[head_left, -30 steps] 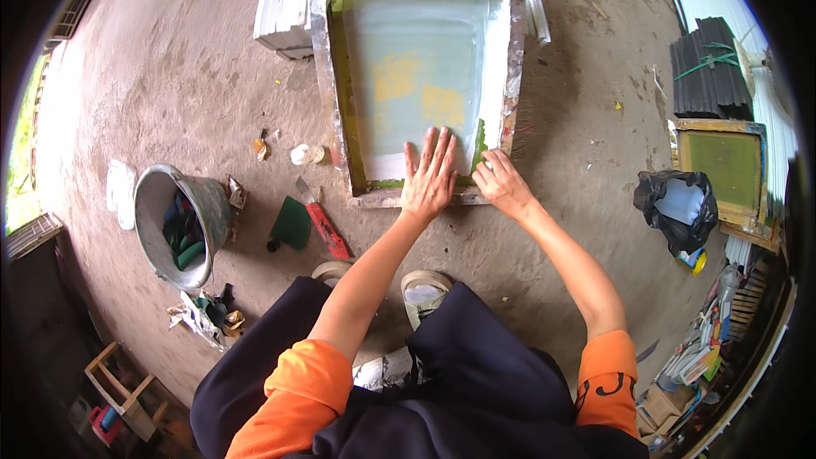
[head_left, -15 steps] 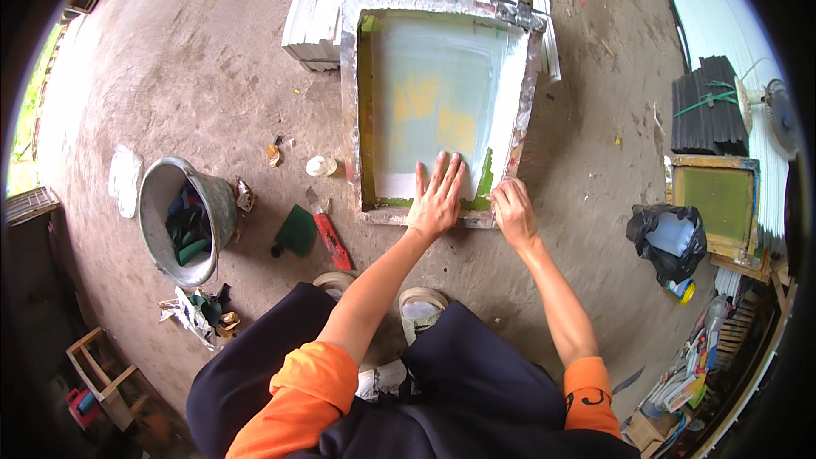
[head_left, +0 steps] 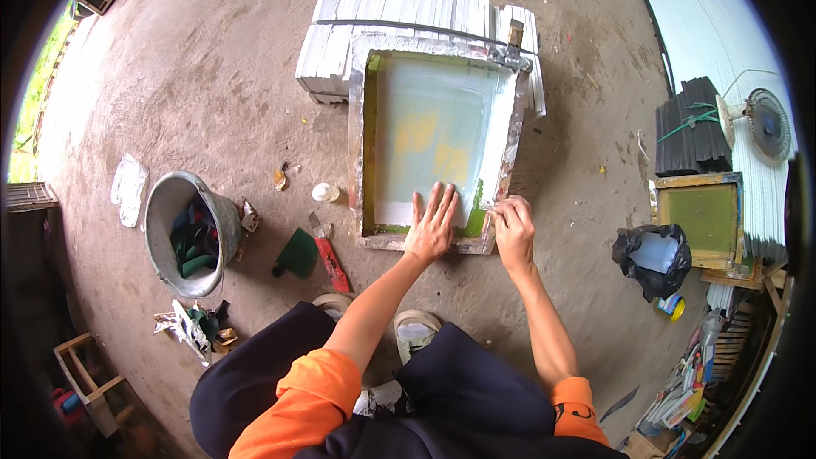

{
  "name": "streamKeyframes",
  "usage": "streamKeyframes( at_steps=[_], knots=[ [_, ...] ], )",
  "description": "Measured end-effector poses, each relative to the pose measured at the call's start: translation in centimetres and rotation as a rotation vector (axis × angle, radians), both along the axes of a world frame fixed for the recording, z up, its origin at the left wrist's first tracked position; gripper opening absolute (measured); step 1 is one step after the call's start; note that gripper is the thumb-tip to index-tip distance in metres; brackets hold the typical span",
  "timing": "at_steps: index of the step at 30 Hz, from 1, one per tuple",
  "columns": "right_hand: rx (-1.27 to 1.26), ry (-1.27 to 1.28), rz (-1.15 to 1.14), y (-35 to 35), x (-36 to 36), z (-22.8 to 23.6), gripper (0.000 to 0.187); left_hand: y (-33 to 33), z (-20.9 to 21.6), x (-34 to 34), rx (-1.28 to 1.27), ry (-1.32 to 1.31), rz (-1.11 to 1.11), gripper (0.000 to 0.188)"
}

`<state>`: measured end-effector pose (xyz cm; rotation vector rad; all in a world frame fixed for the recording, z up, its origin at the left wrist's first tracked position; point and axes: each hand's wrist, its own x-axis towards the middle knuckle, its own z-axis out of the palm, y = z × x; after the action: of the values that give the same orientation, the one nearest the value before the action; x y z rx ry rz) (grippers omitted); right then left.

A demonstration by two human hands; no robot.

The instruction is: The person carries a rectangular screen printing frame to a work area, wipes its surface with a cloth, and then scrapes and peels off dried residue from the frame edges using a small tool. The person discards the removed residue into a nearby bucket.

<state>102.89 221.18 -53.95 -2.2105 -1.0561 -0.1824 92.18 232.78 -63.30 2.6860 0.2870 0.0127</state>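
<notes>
A screen-printing frame (head_left: 358,153) stands in front of me, its rails stained and worn. Its pale mesh (head_left: 438,102) carries two faint yellow-orange patches, with green along the edges. My left hand (head_left: 431,231) lies flat near the mesh's lower end, fingers spread. At the lower right rail, my right hand (head_left: 515,228) is closed in a pinch. Something small and pale shows at its fingertips, too small to name. A metal clamp or hinge (head_left: 508,55) sits at the frame's far right corner.
A strapped stack of white sheets (head_left: 323,64) lies behind the frame. To the left are a grey bucket (head_left: 157,234) holding dark scraps, a small white bottle (head_left: 325,193) and a red-handled scraper (head_left: 331,263). On the right stand a black bag (head_left: 633,268), another screen (head_left: 701,221) and a fan (head_left: 767,125).
The whole view has shifted, so the frame appears lower. My right hand has moved slightly farther up along the right rail. My left hand keeps its place on the mesh.
</notes>
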Motion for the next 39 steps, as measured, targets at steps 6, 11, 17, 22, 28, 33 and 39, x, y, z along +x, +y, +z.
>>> streamKeyframes(
  at_steps=[6, 11, 17, 22, 28, 33, 39],
  knots=[
    [0.006, -0.036, -0.009, 0.1, -0.8, 2.0, 0.013, 0.2, -0.2, 0.4, 0.028, -0.052, 0.007, 0.072],
    [0.043, -0.015, -0.031, 0.5, -1.1, 3.8, 0.014, 0.0, -0.2, 0.5, 0.010, -0.062, 0.016, 0.070],
    [0.058, -0.037, -0.055, 1.3, -2.2, 5.9, 0.013, 0.3, -0.1, 0.2, 0.020, -0.088, 0.006, 0.071],
    [0.036, 0.042, -0.097, 1.3, -3.2, 5.3, 0.010, 0.1, -0.3, 0.0, 0.031, -0.074, 0.008, 0.072],
    [-0.282, 0.189, -0.049, 0.0, -2.3, 6.8, 0.024, 0.9, 0.1, -0.7, 0.049, -0.032, -0.032, 0.073],
    [-0.415, 0.281, -0.106, -2.0, 0.0, 11.6, 0.032, 4.1, 1.7, 1.2, 0.009, 0.199, -0.259, 0.056],
    [-0.423, 0.435, -0.276, -0.1, 1.7, 13.1, 0.023, 13.4, 10.7, 2.7, 0.108, -0.002, -0.143, 0.033]
  ],
)
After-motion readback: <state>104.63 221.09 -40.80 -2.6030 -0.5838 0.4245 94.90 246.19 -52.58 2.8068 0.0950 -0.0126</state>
